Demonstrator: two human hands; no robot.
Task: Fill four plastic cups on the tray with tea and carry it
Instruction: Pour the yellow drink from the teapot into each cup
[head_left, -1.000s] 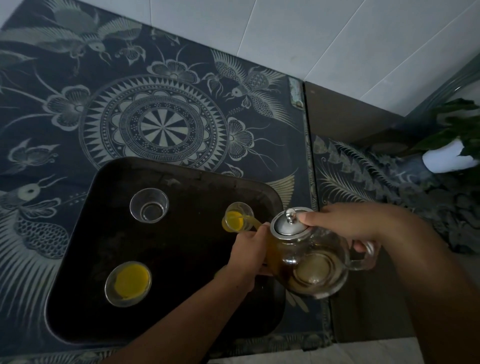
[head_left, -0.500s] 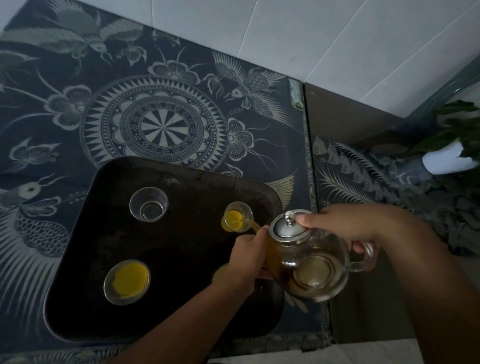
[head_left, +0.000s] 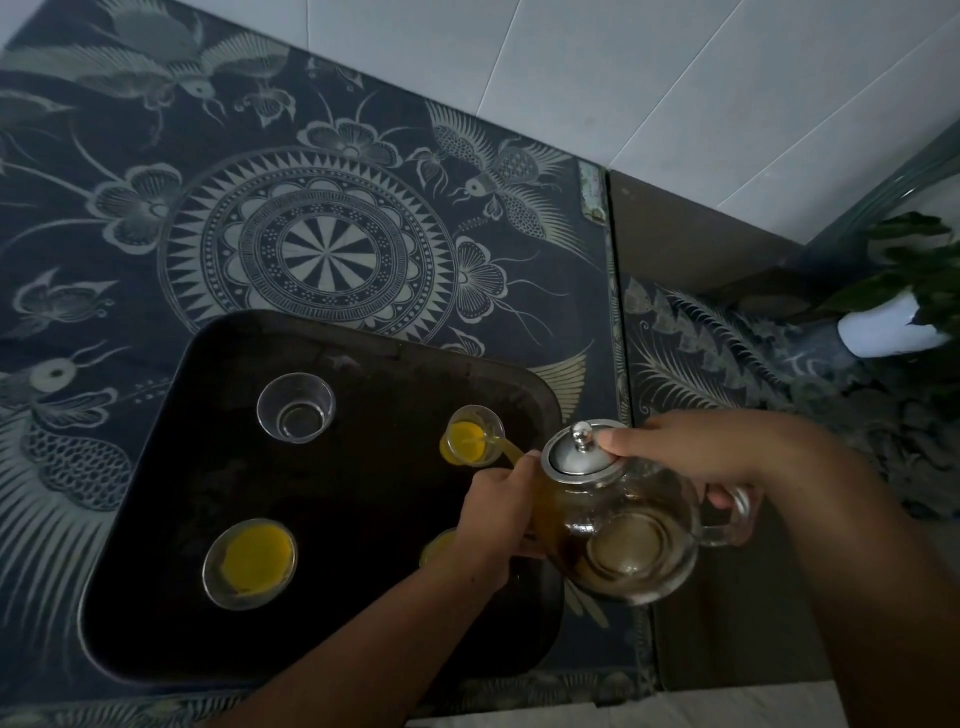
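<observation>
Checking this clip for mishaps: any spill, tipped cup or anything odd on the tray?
Nothing stands out. The tea stream from the teapot lands inside the far right cup. The visible cups stand upright on the tray, and no puddle shows, though the dark tray could hide one.

far-right cup (head_left: 471, 436) | tea level higher | teapot (head_left: 621, 512) tilted further

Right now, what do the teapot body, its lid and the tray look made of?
Teapot body: clear glass by the look; the tea and base ring show through the wall, with bright glints.
Lid: metal, probably stainless steel; opaque, silvery, brushed sheen, shiny knob.
Tray: dark and matte with rounded corners; plastic or lacquered wood, the dim light leaves it open.
</observation>
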